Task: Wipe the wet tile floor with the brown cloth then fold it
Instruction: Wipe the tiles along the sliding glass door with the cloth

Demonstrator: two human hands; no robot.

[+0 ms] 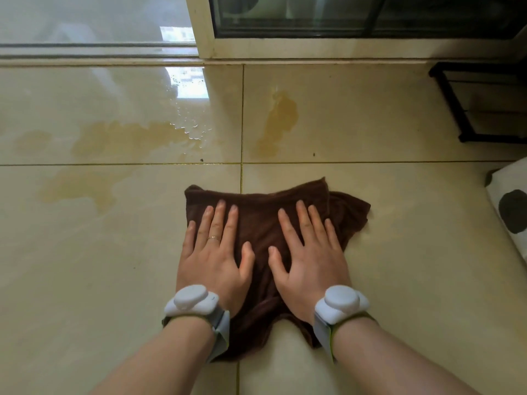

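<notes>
Left hand (214,253) and right hand (308,252): grip apart, fingers straight, both palms pressing flat on the brown cloth (262,223). Cloth lies rumpled on the tile floor (114,280) beneath them. Beyond the fingertips, wet yellowish patches (137,138) remain.

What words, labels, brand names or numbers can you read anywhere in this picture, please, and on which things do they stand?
None: no readable text shows in this view.
Wrist devices, left and right: plain pale casings, no visible marking.
Brown cloth: no tag or label visible.
Ring on the left hand: too small to tell whether it bears any engraving.
Spotted cushion: only dark spots, no lettering.
</notes>
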